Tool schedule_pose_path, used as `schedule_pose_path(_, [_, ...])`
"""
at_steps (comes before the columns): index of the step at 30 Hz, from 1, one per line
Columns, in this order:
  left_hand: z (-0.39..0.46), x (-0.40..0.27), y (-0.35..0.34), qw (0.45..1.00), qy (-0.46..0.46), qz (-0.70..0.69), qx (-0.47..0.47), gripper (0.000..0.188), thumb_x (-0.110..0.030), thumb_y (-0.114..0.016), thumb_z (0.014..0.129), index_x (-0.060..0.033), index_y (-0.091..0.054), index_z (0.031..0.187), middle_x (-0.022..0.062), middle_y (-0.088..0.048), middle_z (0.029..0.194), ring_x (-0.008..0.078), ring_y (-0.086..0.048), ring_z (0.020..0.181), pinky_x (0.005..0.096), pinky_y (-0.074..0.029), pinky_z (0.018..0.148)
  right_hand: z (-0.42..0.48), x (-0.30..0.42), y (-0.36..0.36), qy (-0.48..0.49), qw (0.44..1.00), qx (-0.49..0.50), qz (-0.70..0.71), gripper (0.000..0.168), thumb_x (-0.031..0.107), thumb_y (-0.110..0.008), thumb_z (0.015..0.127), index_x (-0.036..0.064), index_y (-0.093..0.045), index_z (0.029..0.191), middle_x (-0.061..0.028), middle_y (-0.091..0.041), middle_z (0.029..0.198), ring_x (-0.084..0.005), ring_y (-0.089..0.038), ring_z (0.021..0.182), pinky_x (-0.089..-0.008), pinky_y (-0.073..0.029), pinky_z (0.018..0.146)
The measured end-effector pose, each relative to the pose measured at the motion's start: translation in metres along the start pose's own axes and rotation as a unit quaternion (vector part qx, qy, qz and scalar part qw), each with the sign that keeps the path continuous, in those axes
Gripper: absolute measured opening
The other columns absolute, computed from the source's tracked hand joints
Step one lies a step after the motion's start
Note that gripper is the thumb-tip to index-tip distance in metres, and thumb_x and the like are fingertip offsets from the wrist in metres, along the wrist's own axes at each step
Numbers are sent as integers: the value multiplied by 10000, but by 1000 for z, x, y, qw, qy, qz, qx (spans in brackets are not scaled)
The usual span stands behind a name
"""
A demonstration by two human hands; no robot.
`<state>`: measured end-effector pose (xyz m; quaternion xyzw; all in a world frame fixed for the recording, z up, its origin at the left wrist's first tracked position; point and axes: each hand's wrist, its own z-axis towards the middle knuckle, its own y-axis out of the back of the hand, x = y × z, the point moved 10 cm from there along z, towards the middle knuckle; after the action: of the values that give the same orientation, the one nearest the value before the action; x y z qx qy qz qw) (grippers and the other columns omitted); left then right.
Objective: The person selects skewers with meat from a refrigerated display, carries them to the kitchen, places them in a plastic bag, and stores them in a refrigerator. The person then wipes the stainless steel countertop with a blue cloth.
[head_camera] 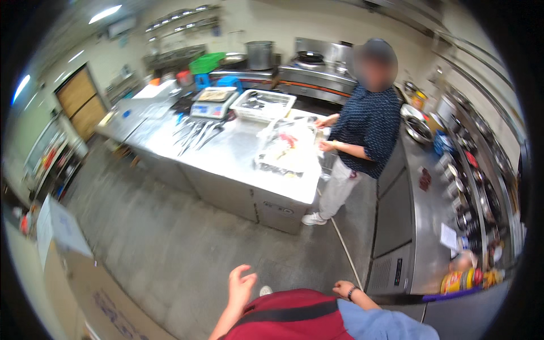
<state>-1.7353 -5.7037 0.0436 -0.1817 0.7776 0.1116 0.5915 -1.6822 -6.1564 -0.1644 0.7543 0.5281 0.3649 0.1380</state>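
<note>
My left hand [241, 284] hangs over the grey floor with its fingers apart and slightly bent, holding nothing. To the right of my red apron [293, 316], my right hand [343, 289] is low beside my body, a dark band on its wrist; its fingers are curled and too small to read. Ahead stands a stainless steel worktable [229, 157]. On it are several metal utensils [197, 134], a digital scale [210, 106] with a tray on top, a white plastic crate [263, 102] and a second container [278, 165] lined with clear plastic film.
A co-worker [367, 127] stands at the table's right end, hands at the plastic film. A steel counter [429, 221] with bowls and jars runs along the right. Cardboard boxes [102, 289] stand at lower left. A pale hose or pipe [346, 248] crosses the floor.
</note>
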Motion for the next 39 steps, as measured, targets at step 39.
schedule_pose_path(39, [556,-182,398,966,-123,228,9,347,-45,-645,849,-92,-574,1185,133,-502,1261,286,-556,1047,392,-517,824,409,812,65,166,964,44,-204,402,291,-621,828,4,-628,1108,-234,-592,1140,-375,-592,1070,-443,-488,903])
